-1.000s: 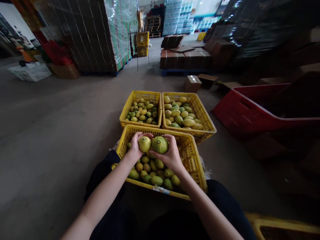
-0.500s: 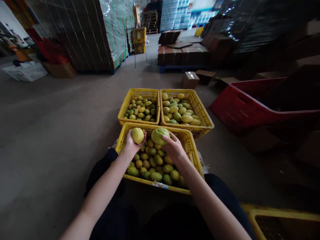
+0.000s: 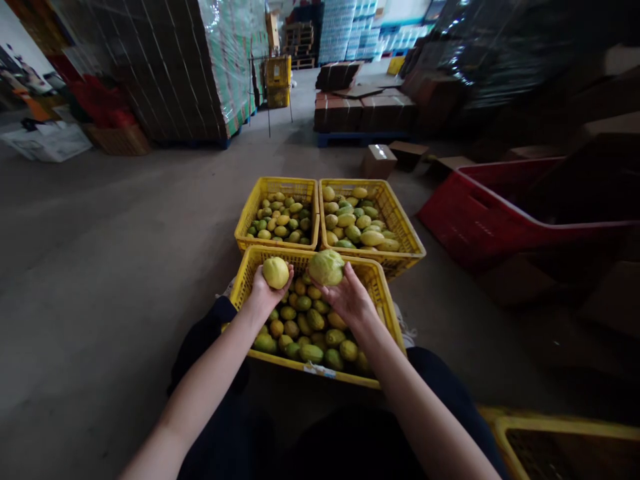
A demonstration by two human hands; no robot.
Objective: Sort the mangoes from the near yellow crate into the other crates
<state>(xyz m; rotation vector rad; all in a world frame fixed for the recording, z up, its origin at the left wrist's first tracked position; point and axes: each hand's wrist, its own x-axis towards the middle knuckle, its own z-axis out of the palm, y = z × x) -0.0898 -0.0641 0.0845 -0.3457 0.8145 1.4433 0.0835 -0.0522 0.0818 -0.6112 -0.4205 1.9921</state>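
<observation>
In my left hand (image 3: 265, 293) rests a round pale-yellow fruit (image 3: 275, 273), with the fingers curled around its side. My right hand (image 3: 354, 300) holds a larger, ribbed green fruit (image 3: 326, 268), palm turned up and the thumb at its right side. Both hands are above the front yellow crate (image 3: 391, 313), which holds many loose yellow and green fruits (image 3: 315, 319), round to oval. Parts of the crate's contents are hidden behind my hands and forearms. The exact kind of fruit is unclear.
Two more yellow crates, one at the left (image 3: 240, 227) and one at the right (image 3: 413, 233), hold similar fruit just beyond. A red bin (image 3: 465, 220) stands at right. Another yellow crate (image 3: 515, 427) is at lower right. Cardboard boxes (image 3: 379, 161) and wrapped pallets (image 3: 235, 73) stand behind.
My right hand has turned palm up, and the green fruit in it has rotated and shifted slightly up and right. The left hand and its yellow fruit have hardly moved.
</observation>
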